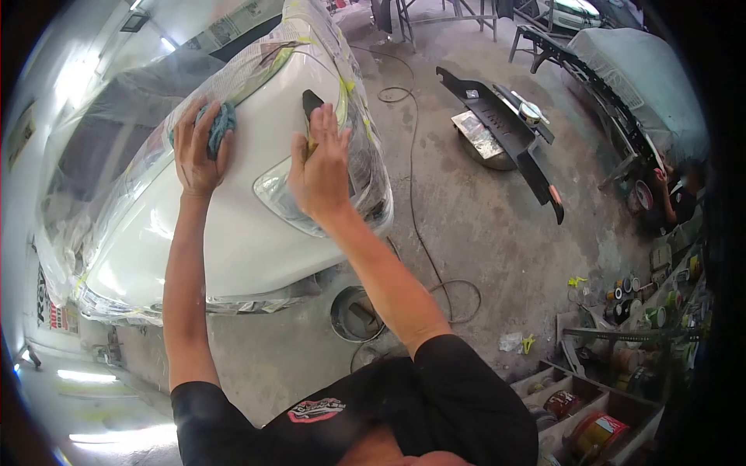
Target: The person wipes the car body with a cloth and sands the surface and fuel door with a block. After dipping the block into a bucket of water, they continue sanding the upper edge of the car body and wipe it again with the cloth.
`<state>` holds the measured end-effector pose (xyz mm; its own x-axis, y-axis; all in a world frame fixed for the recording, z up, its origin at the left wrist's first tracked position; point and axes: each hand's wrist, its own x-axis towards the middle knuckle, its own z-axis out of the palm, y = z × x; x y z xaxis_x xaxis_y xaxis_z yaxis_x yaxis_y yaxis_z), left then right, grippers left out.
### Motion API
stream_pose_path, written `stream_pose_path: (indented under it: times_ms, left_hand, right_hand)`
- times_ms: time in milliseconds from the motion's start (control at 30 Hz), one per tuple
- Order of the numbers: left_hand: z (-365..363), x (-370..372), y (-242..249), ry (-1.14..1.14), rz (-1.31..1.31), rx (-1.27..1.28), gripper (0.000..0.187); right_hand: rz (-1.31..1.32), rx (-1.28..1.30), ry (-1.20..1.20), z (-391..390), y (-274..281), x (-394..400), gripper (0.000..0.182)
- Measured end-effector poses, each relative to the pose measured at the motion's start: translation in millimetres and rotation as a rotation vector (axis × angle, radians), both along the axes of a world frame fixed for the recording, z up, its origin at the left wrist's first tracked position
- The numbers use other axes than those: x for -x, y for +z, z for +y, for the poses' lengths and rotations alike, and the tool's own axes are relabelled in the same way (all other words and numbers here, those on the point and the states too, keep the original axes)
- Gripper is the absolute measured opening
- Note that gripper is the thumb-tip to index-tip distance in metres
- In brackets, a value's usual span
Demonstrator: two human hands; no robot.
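A white car panel [233, 186] lies below both arms, its edges masked with plastic film, newspaper [194, 95] and yellow tape. My left hand [203, 147] is closed on a blue-green cloth [222, 130] pressed on the panel's upper left part. To the right, my right hand [320, 165] is closed round a dark flat block [311, 102] with a yellowish part under the fingers. The block's tip points up along the panel's right side. Just beneath my right hand is the car's headlight [273, 186], partly hidden by it.
A round metal basin [357, 314] stands on the floor below the car. A hose [416, 194] runs along the floor. Further right, a black bumper part [497, 116] rests on a stand. A co-worker [678, 198] is at the far right, near shelves with cans [594, 435].
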<state>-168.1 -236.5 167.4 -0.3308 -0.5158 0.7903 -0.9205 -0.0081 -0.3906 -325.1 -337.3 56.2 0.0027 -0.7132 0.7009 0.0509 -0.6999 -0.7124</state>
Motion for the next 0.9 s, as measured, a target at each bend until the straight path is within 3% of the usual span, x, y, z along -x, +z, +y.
stream_pose_path:
  times_ms: [67,100,200,233,333,367,467,567,667,733,767,900]
  left_hand:
    - [0.7,0.5,-0.4,-0.012,0.005,-0.006,0.046]
    - [2.4,1.2,-2.1,-0.012,0.01,-0.017,0.047]
    - [0.7,2.8,2.3,-0.015,0.011,-0.002,0.048]
    - [0.7,2.1,1.0,-0.017,0.009,0.002,0.048]
    - [0.9,0.0,-0.8,-0.016,0.01,-0.01,0.048]
    - [0.5,0.9,-0.5,-0.018,0.012,-0.013,0.048]
    - [4.8,1.0,-1.9,-0.008,0.013,-0.024,0.049]
    - [2.7,0.1,2.4,-0.011,0.007,-0.025,0.049]
    - [4.8,2.3,-0.4,0.006,0.029,-0.035,0.05]
    - [3.2,2.5,2.6,0.003,0.031,-0.038,0.05]
    - [2.2,1.7,3.0,-0.005,0.031,-0.034,0.05]
    - [5.6,-1.4,0.3,0.007,0.047,-0.049,0.053]
  right_hand:
    - [0.01,-0.027,0.017,-25.0,2.8,-7.6,0.053]
    - [0.088,-0.22,0.258,-50.3,26.6,6.7,0.054]
    - [0.124,-0.39,0.456,-68.2,39.3,12.1,0.055]
    - [0.045,-0.178,0.235,-43.8,19.4,7.7,0.056]
    - [0.072,-0.016,0.137,-13.4,-8.6,11.5,0.059]
    - [0.01,0.007,0.051,-35.2,-4.9,-3.7,0.057]
    - [0.291,-0.467,0.492,-108.6,49.8,16.3,0.051]
    - [0.012,-0.396,0.679,-133.3,18.7,45.9,0.044]
    - [-0.006,-0.367,0.624,-111.8,-8.4,57.1,0.043]
    - [-0.066,-0.155,0.498,-98.3,-26.0,31.4,0.044]
    - [-0.095,-0.043,0.434,-95.5,-26.9,18.8,0.044]
    - [-0.003,0.012,0.473,-107.3,35.6,-3.0,0.049]
